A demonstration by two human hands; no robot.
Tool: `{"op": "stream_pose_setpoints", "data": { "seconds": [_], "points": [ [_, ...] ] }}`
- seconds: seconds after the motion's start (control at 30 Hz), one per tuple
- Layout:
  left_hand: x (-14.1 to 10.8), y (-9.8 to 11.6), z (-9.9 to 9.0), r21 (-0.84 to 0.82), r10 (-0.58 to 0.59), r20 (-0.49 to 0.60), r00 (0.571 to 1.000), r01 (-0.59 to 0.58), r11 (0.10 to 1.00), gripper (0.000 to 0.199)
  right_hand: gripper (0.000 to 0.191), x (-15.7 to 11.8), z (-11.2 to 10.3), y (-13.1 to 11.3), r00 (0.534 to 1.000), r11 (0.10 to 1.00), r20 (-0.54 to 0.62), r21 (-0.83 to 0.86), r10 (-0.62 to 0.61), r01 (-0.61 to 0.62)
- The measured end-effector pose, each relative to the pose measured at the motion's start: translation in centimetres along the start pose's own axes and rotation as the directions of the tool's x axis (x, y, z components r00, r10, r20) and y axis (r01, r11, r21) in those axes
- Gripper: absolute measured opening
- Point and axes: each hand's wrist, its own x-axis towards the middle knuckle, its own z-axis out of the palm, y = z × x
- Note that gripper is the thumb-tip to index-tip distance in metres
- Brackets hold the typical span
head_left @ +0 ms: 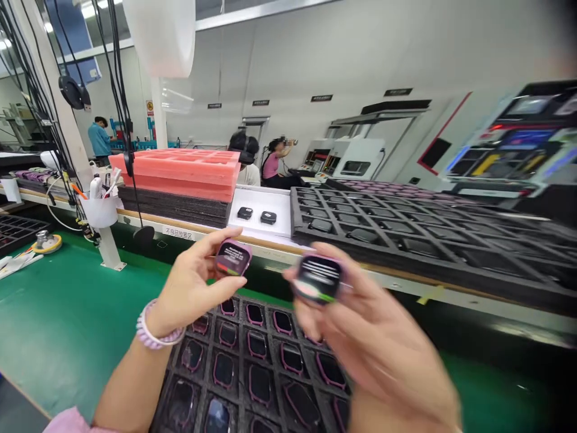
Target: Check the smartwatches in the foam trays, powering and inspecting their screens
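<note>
My left hand [193,282] grips a smartwatch body [233,258] by its edges, between thumb and fingers. It has no strap, a purple frame and a lit dark screen with small text. On the right, my right hand [365,325], slightly blurred, holds a second smartwatch body [318,278] with white lines of text on its screen. Both are held up apart from each other, screens facing me. Below them a black foam tray [241,367] carries several purple-framed watch bodies [256,344] in its compartments, partly hidden by my right hand and forearm.
On the shelf behind stand stacked pink foam trays [180,174], a white box [246,231] with two dark watch bodies, and a large black foam tray [406,234] of watch bodies. A pen cup [100,207] and hanging cables [118,78] are at left. Other people sit or stand farther back.
</note>
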Motion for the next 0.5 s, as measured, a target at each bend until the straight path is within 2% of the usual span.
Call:
{"op": "stream_pose_setpoints", "data": {
  "seconds": [0.1, 0.23, 0.5],
  "points": [
    [1.6, -1.9, 1.4, -0.053, -0.125, -0.065, 0.99, 0.122, 0.991, 0.057, 0.061, 2.3, 0.6, 1.4, 0.998, 0.99, 0.035, 0.125, 0.059, -0.063],
    [2.0, -3.8, 2.1, -0.141, -0.18, -0.058, 0.982, 0.17, 0.975, 0.064, 0.063, 3.6, 0.6, 3.0, 0.996, 0.985, 0.023, 0.144, 0.089, -0.091],
    [2.1, -4.1, 2.3, -0.075, -0.218, -0.048, 0.975, 0.214, 0.974, 0.064, 0.049, 3.3, 0.4, 2.6, 0.999, 0.994, -0.005, 0.104, 0.039, -0.038]
  ]
}}
